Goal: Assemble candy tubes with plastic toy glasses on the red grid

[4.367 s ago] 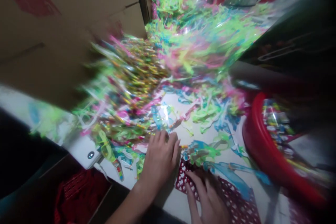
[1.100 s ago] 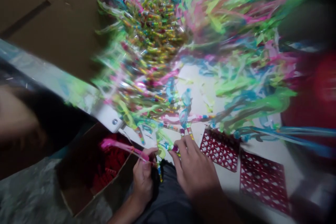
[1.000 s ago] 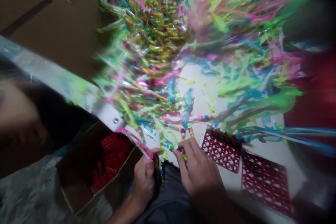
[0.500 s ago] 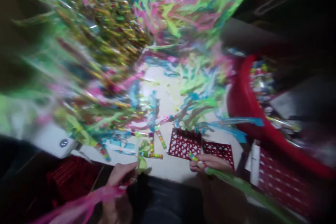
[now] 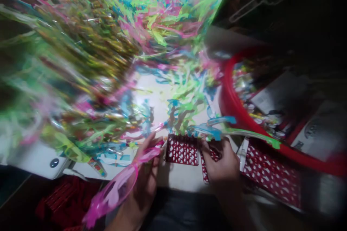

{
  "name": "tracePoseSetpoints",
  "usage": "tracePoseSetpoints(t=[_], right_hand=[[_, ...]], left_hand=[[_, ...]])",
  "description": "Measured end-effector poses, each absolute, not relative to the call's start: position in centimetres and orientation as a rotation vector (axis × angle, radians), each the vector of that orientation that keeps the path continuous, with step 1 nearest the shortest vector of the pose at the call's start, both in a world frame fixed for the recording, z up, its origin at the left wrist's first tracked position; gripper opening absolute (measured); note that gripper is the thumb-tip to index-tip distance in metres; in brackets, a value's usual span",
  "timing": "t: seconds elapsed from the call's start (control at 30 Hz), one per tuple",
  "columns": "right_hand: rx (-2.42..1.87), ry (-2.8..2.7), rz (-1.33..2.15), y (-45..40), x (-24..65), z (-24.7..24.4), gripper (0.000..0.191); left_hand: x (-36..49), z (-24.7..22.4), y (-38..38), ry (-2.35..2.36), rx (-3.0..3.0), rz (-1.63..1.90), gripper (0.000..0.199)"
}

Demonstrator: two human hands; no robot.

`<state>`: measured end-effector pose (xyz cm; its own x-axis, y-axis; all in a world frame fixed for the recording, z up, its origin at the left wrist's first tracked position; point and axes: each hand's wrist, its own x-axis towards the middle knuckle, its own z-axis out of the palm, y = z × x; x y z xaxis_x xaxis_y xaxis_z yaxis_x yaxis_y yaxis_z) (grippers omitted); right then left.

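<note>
As pink glasses (image 5: 115, 194) cross left hand (image 5: 147, 177) (pinched), green strip (image 5: 253, 134) in closed right hand (image 5: 223, 160)

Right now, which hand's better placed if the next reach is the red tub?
Right, probably: the right hand is nearer the red tub, though it's holding a green piece. The left hand is farther across, holding a pink glasses-shaped piece.
</note>
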<state>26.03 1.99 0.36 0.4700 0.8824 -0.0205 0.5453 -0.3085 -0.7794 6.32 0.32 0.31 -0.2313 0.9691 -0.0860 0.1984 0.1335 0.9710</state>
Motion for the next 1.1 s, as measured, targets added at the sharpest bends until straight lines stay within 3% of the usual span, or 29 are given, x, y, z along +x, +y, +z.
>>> tracePoseSetpoints(t=[0.23, 0.5, 0.77, 1.1], right_hand=[[-1.946, -1.605, 0.132, 2.2, 26.2, -0.1, 0.021], [-1.846, -1.827, -0.288, 2.4, 26.1, -1.5, 0.018], [-1.82, -1.698, -0.155, 2.5, 25.8, -1.1, 0.008], [-1.789, -1.807, -0.354, 2.2, 26.3, -2.0, 0.014]], left_hand=[[5.1, -0.8, 0.3, 1.623, 1.367, 0.976, 0.05], [4.7, -1.0, 0.6, 1.775, 1.624, 0.792, 0.05], [4.6, 0.0, 1.7, 1.516, 1.767, 0.663, 0.049], [4.7, 2.0, 3.1, 1.587, 1.977, 0.709, 0.028]])
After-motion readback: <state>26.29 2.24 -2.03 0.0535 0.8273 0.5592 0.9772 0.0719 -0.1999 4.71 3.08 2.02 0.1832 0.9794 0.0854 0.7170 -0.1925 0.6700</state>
